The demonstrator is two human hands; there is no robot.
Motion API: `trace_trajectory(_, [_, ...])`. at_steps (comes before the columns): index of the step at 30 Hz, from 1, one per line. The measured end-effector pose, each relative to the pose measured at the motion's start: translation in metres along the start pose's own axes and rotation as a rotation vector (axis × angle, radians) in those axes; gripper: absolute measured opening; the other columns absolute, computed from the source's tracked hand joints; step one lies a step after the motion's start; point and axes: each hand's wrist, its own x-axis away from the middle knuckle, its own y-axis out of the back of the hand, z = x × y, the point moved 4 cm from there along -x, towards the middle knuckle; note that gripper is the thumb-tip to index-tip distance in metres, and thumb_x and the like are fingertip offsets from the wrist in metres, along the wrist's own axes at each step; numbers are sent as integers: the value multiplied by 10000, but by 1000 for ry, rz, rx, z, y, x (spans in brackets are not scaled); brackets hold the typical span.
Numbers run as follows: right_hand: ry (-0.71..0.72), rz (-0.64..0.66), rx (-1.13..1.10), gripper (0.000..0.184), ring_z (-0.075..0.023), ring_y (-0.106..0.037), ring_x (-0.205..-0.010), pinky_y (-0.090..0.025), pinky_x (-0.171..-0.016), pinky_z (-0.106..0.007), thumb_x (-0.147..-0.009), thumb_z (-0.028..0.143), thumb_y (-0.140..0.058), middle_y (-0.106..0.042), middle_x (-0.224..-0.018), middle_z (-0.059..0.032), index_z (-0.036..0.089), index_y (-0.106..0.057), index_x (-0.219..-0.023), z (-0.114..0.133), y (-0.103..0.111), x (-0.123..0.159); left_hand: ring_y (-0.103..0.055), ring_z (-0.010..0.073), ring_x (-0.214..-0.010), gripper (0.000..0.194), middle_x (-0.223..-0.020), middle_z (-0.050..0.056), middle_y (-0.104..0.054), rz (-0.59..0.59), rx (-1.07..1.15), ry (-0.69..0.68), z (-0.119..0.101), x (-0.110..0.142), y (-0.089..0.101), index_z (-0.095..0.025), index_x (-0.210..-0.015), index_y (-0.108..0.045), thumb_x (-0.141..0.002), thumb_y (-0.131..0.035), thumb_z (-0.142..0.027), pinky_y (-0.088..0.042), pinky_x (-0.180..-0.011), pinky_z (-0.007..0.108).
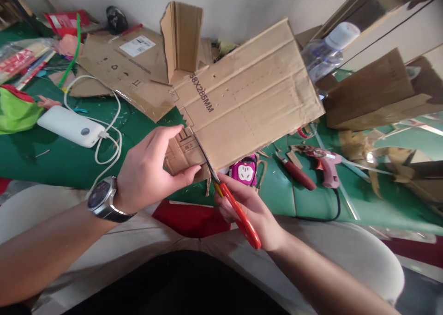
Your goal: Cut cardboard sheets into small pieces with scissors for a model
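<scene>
A brown cardboard sheet (256, 93) printed "58X285MM" is held up over the table, tilted to the right. My left hand (152, 162), a watch on its wrist, grips the sheet's lower left part between thumb and fingers. Red-handled scissors (240, 215) are in my right hand (252, 208), fingers wrapped about the handles. Their blades lie along the cardboard beside my left thumb, with the sheet between them at a slit near its left end. Part of the right fingers is hidden behind the handles.
On the green table (138, 167) lie a white power bank (71, 125) with its cable, a pink glue gun (328, 167), a red-handled tool (299, 174) and a purple socket block (244, 171). Behind are more cardboard (128, 70), a plastic bottle (325, 51) and an open box (374, 91).
</scene>
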Motion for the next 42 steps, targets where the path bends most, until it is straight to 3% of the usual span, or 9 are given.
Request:
trace_trajectory(6, [46,14,0,572,-107,-336,-606,-332,-526,-238,-919,460,-903,-399,-667,77,196,-751,-1403,-5,-1,0,-771,364,-1227,653,-1278,168,-783,-24,17,-2,-2,-1,2,-191,-1426,-616,-858,-853,-410,-658,-1053,469])
trace_trajectory(15, [47,15,108,571,-97,-335,-578,-337,-488,-221,-986,467,-838,-418,-649,77,163,-718,-1454,-5,2,1,-762,370,-1229,653,-1267,180,-775,-27,55,6,-2,-1,2,-146,-1420,-629,-855,-859,-380,-642,-1070,472])
trace_trajectory(19, [56,2,182,575,-111,-382,-595,-410,-523,-227,-1015,490,-794,-437,-649,62,151,-707,-1472,-4,2,1,-749,381,-1247,634,-1291,162,-765,-5,85,37,-1,-1,1,-169,-1426,-625,-868,-854,-366,-627,-1083,504])
trace_trajectory(25, [68,-21,230,628,-123,-401,-591,-432,-523,-239,-1003,529,-792,-429,-632,64,149,-697,-1493,-4,3,-2,-744,384,-1269,632,-1325,155,-772,35,125,117,-1,-3,2,-180,-1399,-650,-842,-860,-394,-622,-1098,510])
trace_trajectory(31, [104,-24,241,701,-123,-432,-628,-456,-543,-229,-988,519,-813,-450,-673,58,139,-648,-1553,-8,7,-2,-772,343,-1188,483,-1297,134,-790,126,497,382,13,-7,5,-181,-1382,-693,-976,-760,-434,-652,-1011,475])
trace_trajectory(34, [134,-19,224,711,-114,-424,-629,-460,-559,-229,-993,498,-814,-462,-702,58,145,-618,-1578,-9,9,-1,-773,315,-1148,503,-1279,122,-786,110,724,555,21,-7,-1,-209,-1343,-691,-935,-823,-472,-670,-924,432])
trace_trajectory(37, [162,-18,217,693,-98,-392,-616,-424,-539,-222,-996,491,-815,-489,-746,50,158,-616,-1570,-8,9,0,-784,274,-985,521,-1164,89,-796,128,941,720,25,-1,-14,-243,-1248,-680,-896,-854,-584,-664,-792,399])
trace_trajectory(39, [177,-17,229,691,-98,-380,-611,-396,-524,-225,-989,503,-819,-492,-748,48,162,-623,-1558,-7,8,1,-760,242,-833,489,-986,50,-787,154,1044,771,24,5,-22,-257,-1149,-676,-905,-824,-654,-632,-692,375])
trace_trajectory(42, [162,-16,243,709,-109,-377,-603,-362,-509,-240,-974,517,-832,-492,-718,50,165,-626,-1554,-8,6,2,-730,229,-744,435,-860,31,-761,149,1009,723,21,11,-27,-255,-1019,-680,-922,-807,-660,-602,-654,375])
